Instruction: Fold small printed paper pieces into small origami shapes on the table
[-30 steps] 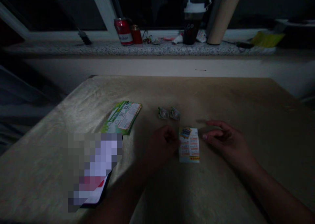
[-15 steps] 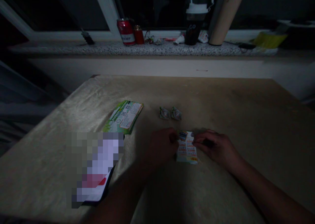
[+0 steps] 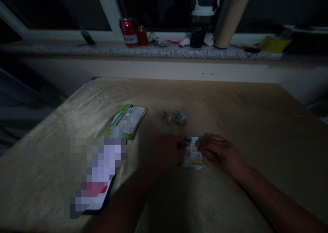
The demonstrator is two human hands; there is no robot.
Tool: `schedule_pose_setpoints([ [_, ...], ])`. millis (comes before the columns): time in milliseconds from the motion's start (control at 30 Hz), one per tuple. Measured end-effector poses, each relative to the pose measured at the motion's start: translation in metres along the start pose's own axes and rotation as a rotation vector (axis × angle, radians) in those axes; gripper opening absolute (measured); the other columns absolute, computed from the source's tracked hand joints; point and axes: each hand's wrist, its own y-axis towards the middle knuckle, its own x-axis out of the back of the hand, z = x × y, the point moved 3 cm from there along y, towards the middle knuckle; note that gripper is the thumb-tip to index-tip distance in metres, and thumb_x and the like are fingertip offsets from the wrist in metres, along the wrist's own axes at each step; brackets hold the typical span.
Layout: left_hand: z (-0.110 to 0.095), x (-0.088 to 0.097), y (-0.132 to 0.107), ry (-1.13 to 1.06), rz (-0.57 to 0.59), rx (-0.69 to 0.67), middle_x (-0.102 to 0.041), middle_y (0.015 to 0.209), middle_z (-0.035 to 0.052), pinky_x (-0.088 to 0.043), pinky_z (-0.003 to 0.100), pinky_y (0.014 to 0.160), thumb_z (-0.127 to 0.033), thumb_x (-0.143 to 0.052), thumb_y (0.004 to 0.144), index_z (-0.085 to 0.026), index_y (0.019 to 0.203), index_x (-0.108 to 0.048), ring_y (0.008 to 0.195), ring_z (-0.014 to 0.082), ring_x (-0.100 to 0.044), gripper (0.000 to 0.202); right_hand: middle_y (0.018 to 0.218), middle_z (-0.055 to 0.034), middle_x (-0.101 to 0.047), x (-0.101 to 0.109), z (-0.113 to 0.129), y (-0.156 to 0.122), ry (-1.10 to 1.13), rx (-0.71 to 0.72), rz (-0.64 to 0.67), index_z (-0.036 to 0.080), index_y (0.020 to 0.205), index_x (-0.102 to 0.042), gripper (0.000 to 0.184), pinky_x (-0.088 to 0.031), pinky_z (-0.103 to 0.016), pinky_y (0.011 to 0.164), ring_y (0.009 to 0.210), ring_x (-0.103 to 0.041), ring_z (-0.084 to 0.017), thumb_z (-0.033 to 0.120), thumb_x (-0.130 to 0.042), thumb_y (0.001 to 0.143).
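Head view shows a small printed sheet (image 3: 192, 162) lying on the worktop (image 3: 230, 105), just below and right of the frame's centre, between two bare hands. At its left edge the left hand (image 3: 169, 152) has its fingers curled in narrowly; at its right edge the right hand (image 3: 222, 153) has its fingers close together, touching the sheet. It is too dark to tell whether either hand pinches it. Just above, near the middle of the frame, two small crumpled pieces (image 3: 181, 118) sit side by side. Left of centre lie green leaflets (image 3: 128, 122), with a phone (image 3: 98, 204) at lower left, its screen mostly blurred. Along the sill (image 3: 107, 50) at the top stand a red can (image 3: 129, 33) and a lidded cup (image 3: 198, 31)
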Motion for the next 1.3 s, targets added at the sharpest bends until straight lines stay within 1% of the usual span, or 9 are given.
schedule_pose_setpoints([
  [100, 0.001, -0.001, 0.0, 0.015, -0.014, 0.007, -0.083, 0.101, 0.0056, -0.053, 0.041, 0.099, -0.023, -0.064, 0.085, -0.024, 0.106, -0.083, 0.096, 0.0257, -0.076, 0.028, 0.08, -0.0029, -0.077, 0.0, -0.001, 0.001, 0.001, -0.01, 0.03, 0.02, 0.089, -0.07, 0.012, -0.054, -0.034, 0.072, 0.072, -0.07, -0.02, 0.023, -0.065, 0.1],
  [367, 0.002, -0.003, -0.001, -0.013, -0.021, -0.002, -0.083, 0.103, 0.0049, -0.053, 0.04, 0.101, -0.024, -0.065, 0.084, -0.024, 0.107, -0.083, 0.095, 0.0238, -0.076, 0.029, 0.084, -0.0041, -0.08, 0.005, 0.001, 0.008, -0.015, -0.023, 0.119, 0.02, 0.092, -0.072, 0.013, -0.054, -0.035, 0.073, 0.075, -0.073, -0.021, 0.024, -0.063, 0.101],
  [433, 0.002, -0.003, -0.001, -0.015, -0.028, 0.0, -0.083, 0.103, 0.0043, -0.052, 0.04, 0.102, -0.024, -0.065, 0.084, -0.025, 0.106, -0.083, 0.096, 0.024, -0.076, 0.028, 0.084, -0.004, -0.08, 0.005, 0.0, 0.008, -0.021, -0.028, 0.149, 0.021, 0.092, -0.073, 0.013, -0.055, -0.035, 0.074, 0.076, -0.073, -0.021, 0.024, -0.064, 0.1],
  [533, 0.002, -0.004, -0.002, -0.012, -0.053, -0.01, -0.083, 0.104, 0.0054, -0.051, 0.042, 0.104, -0.024, -0.065, 0.084, -0.024, 0.106, -0.083, 0.098, 0.0254, -0.075, 0.029, 0.087, -0.0039, -0.08, 0.005, -0.002, 0.005, 0.004, -0.024, 0.158, 0.021, 0.095, -0.074, 0.011, -0.056, -0.034, 0.072, 0.078, -0.072, -0.021, 0.025, -0.064, 0.1],
  [667, 0.003, -0.006, -0.002, -0.024, -0.046, -0.017, -0.083, 0.103, 0.0068, -0.053, 0.043, 0.1, -0.024, -0.064, 0.085, -0.024, 0.107, -0.083, 0.096, 0.0263, -0.076, 0.029, 0.088, -0.0043, -0.08, 0.006, -0.004, 0.003, 0.031, -0.023, 0.137, 0.022, 0.098, -0.075, 0.011, -0.057, -0.034, 0.071, 0.078, -0.072, -0.021, 0.027, -0.064, 0.1],
  [833, 0.003, -0.006, -0.002, -0.054, -0.043, -0.013, -0.083, 0.098, 0.0054, -0.054, 0.04, 0.095, -0.023, -0.064, 0.084, -0.025, 0.101, -0.084, 0.093, 0.0253, -0.075, 0.026, 0.09, -0.0045, -0.08, 0.007, -0.003, 0.001, 0.057, -0.023, 0.137, 0.023, 0.1, -0.074, 0.009, -0.058, -0.033, 0.071, 0.081, -0.073, -0.021, 0.027, -0.066, 0.099],
  [933, 0.004, -0.006, -0.003, -0.072, -0.028, -0.005, -0.083, 0.098, 0.0059, -0.055, 0.039, 0.092, -0.022, -0.063, 0.085, -0.024, 0.101, -0.084, 0.091, 0.0251, -0.076, 0.026, 0.093, -0.0045, -0.08, 0.006, -0.004, -0.001, 0.036, -0.031, 0.156, 0.023, 0.102, -0.073, 0.008, -0.059, -0.034, 0.074, 0.085, -0.073, -0.022, 0.026, -0.068, 0.098],
  [1067, 0.004, -0.004, -0.002, -0.048, -0.034, -0.004, -0.083, 0.099, 0.0067, -0.054, 0.041, 0.093, -0.023, -0.064, 0.085, -0.023, 0.103, -0.084, 0.089, 0.0253, -0.076, 0.027, 0.094, -0.0049, -0.079, 0.006, -0.003, -0.003, -0.004, -0.021, 0.188, 0.022, 0.103, -0.072, 0.008, -0.059, -0.035, 0.075, 0.087, -0.072, -0.023, 0.026, -0.069, 0.097],
  [1300, 0.003, -0.004, -0.003, -0.107, 0.003, 0.014, -0.083, 0.095, 0.0067, -0.056, 0.037, 0.085, -0.023, -0.063, 0.086, -0.022, 0.101, -0.084, 0.085, 0.0238, -0.076, 0.026, 0.098, -0.005, -0.078, 0.009, -0.003, -0.004, 0.01, -0.055, 0.223, 0.024, 0.107, -0.07, 0.013, -0.059, -0.036, 0.077, 0.09, -0.073, -0.023, 0.024, -0.072, 0.094],
])
